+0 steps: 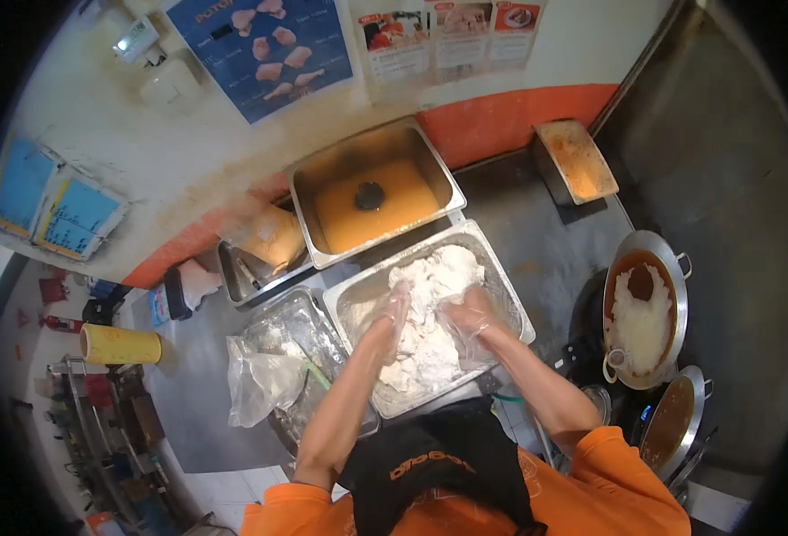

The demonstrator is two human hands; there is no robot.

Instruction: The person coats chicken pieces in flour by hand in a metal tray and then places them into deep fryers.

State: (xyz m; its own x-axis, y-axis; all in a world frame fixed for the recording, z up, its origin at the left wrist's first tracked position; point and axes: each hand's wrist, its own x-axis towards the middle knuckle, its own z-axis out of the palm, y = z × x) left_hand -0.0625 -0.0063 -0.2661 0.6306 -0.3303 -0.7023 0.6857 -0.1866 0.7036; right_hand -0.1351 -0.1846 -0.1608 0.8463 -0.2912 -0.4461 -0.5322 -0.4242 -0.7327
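Note:
A deep metal tray (520,299) in front of me holds a heap of white flour with lumpy flour-coated pieces (434,277), whose kind is hidden by the coating. Both hands wear clear plastic gloves and are inside the tray. My left hand (392,311) lies along the heap's left side, fingers stretched out and touching the floury pieces. On the right, my right hand (468,314) presses into the heap, its fingertips mostly buried in flour; whether they grip a piece is hidden.
Behind stands a deep metal pan (301,210) of orange liquid with a dark round object in it. Left are a flour-dusted clear tray (297,308), a plastic bag (260,382) and a yellow cylinder (121,344). Right are two pots, one pot (687,313) with pale foam. A small metal container (555,161) sits at the back.

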